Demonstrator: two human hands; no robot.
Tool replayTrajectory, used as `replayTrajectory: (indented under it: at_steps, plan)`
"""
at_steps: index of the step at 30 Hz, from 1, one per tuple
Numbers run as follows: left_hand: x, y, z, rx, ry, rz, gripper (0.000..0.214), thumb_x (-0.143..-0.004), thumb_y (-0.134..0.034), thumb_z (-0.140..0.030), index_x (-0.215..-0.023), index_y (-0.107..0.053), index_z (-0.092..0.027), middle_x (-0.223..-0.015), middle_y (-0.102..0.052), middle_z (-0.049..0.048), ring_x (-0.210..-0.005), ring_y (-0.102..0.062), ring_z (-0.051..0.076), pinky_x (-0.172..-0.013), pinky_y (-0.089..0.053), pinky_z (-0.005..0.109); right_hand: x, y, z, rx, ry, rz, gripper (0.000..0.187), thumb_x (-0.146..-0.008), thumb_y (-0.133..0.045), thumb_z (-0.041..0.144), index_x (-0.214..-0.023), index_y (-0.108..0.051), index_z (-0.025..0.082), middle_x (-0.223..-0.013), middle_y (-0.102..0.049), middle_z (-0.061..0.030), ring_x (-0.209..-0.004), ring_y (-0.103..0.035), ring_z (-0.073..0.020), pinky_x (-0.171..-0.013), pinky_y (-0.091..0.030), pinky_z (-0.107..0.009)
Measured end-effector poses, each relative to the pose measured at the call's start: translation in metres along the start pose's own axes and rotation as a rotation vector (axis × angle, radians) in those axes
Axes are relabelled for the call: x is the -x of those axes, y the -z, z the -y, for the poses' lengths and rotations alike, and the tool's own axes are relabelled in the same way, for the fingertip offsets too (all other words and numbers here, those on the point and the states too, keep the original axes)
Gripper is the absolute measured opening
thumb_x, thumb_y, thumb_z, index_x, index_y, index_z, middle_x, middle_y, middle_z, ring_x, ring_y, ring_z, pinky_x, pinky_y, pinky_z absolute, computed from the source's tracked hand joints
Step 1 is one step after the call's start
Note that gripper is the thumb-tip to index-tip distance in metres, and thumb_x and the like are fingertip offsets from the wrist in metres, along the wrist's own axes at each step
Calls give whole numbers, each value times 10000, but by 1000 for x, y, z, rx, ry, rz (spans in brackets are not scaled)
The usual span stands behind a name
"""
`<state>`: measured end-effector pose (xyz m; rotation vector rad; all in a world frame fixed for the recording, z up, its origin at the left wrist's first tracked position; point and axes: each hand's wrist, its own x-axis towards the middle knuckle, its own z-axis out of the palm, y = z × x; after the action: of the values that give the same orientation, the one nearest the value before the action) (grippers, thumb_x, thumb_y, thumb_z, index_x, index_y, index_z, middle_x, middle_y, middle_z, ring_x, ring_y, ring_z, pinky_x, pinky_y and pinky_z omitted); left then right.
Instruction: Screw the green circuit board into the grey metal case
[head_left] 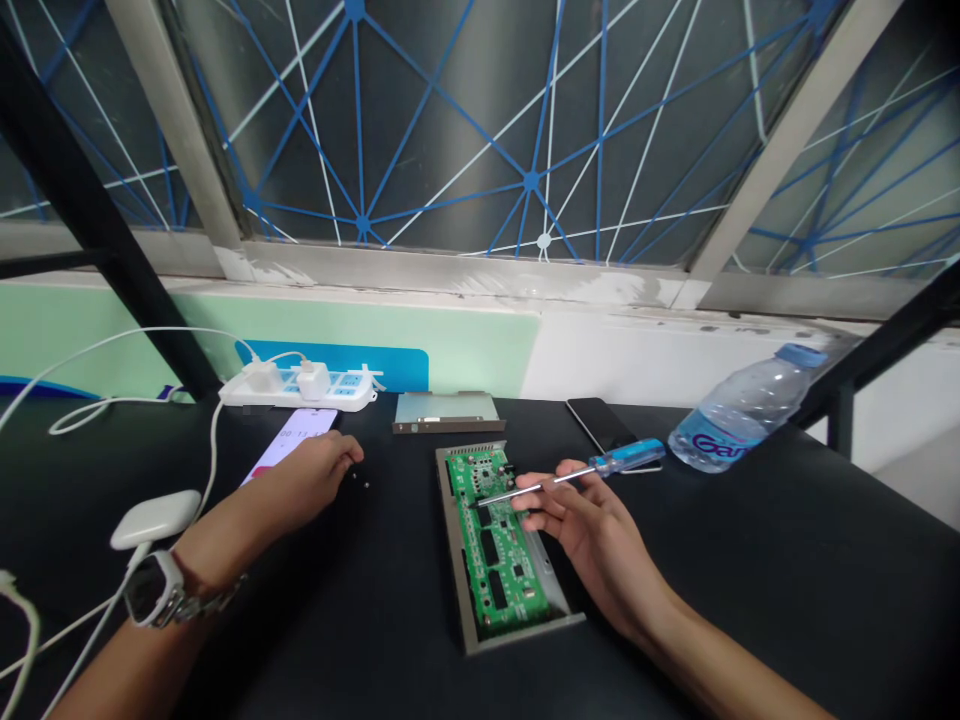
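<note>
A screwdriver [630, 457] with a clear blue handle lies across the fingers of my right hand [589, 515], which grips it by the metal shaft. Its dark tip points left, over a green circuit board [510, 560] seated in an open metal casing [456, 570]. My left hand [322, 472] is at the left, above the black table, its fingers curled together; whatever they hold, if anything, is hidden. Tiny screws [367, 485] lie just beside those fingertips. Behind the board, a flat metal cover [448, 412] rests near the wall.
A lit phone [300, 428] showing a timer lies beyond my left hand, before a white power strip [300, 388]. White cables and a white charger [156, 519] are at left. A dark phone [600, 425] and a tilted-looking water bottle [742, 410] stand at right.
</note>
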<state>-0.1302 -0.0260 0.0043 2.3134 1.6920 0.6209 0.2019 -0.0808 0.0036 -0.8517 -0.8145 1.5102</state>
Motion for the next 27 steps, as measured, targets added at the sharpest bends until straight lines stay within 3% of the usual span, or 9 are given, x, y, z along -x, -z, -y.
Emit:
replayTrajectory:
  at_steps: [7,14,21,27]
  plan:
    - [3,-5,-6,107,32,109,256,-787,-455,-220,-905,-681,-192,-909,-720,92,-858,-678,251,-787,-534,380,0,-1,-1,13,-14,3,245,-834,-697,228,-915,-465,222,-948,-736,-87,-820,-707,-232,-701,-510,-354]
    - [0,-8,-16,183,114,259,235,-729,-527,-206,-916,-664,-164,-873,-684,69,-799,-678,199,-746,-548,290,0,-1,1,21,-33,7,273,-823,-709,226,-917,-453,219,-947,-734,-89,-809,-704,-228,-698,-506,-351]
    - [-4,-9,-26,18,58,237,217,-748,-476,-124,-813,-679,-163,-831,-677,67,-714,-647,183,-673,-507,281,0,-1,-1,26,-33,10,271,-825,-708,227,-930,-458,217,-954,-734,-99,-809,-706,-234,-701,-506,-357]
    - [-7,-8,-23,75,76,265,160,-765,-526,-129,-823,-671,-162,-834,-668,53,-717,-641,167,-685,-511,265,-2,0,0,30,-25,10,259,-833,-701,233,-925,-459,218,-958,-734,-100,-812,-708,-236,-707,-511,-366]
